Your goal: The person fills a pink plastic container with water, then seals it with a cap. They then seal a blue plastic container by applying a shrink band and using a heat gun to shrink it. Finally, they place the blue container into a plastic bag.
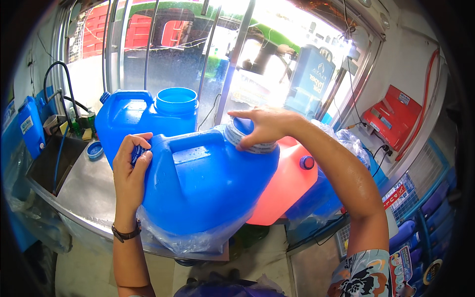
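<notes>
A large blue plastic water jug (219, 185) with a moulded handle lies before me on the metal counter, clear plastic film around its lower part. My left hand (130, 163) grips the small blue spout cap (137, 153), which bears writing, at the jug's left end. My right hand (265, 124) spans the wide round lid (243, 126), thumb on the near side and fingers across the far side. Around that lid runs a pale printed plastic band (256, 147). Behind stands a second blue jug (126, 115), its wide mouth (176, 95) uncovered.
A pink jug (282, 182) leans at the right. A loose blue lid (95, 150) lies on the counter (85, 185) beside a sink (48, 163) with a black faucet (61, 80). A red box (393, 115) and cables sit far right; a window (174, 55) closes the back.
</notes>
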A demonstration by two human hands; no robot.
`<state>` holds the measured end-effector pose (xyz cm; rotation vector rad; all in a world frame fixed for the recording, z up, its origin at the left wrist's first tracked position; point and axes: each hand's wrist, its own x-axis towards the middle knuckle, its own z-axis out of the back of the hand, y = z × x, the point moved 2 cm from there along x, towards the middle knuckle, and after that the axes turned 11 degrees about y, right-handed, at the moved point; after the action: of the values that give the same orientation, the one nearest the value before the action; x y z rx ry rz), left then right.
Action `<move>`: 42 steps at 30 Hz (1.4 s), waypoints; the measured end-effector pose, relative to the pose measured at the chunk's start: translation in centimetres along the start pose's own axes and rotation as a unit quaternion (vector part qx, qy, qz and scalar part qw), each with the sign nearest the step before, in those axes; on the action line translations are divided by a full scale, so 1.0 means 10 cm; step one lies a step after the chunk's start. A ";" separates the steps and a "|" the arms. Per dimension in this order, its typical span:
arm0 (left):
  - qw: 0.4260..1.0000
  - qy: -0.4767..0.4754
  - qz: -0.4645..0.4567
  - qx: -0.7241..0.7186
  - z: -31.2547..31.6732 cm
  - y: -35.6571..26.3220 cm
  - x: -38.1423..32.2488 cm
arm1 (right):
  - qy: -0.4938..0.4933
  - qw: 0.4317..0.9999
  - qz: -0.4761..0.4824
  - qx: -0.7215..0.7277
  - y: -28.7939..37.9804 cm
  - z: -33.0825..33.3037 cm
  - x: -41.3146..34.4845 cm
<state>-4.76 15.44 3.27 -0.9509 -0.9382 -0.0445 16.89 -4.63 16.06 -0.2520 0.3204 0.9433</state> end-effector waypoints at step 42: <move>0.949 0.020 -0.020 0.315 0.38 0.04 -0.23 | -0.035 0.967 0.252 -0.009 0.40 -0.22 -0.44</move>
<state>-8.52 17.55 2.23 -0.3362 -0.8556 0.1931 10.84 -6.44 15.39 -0.1533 0.3164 1.4554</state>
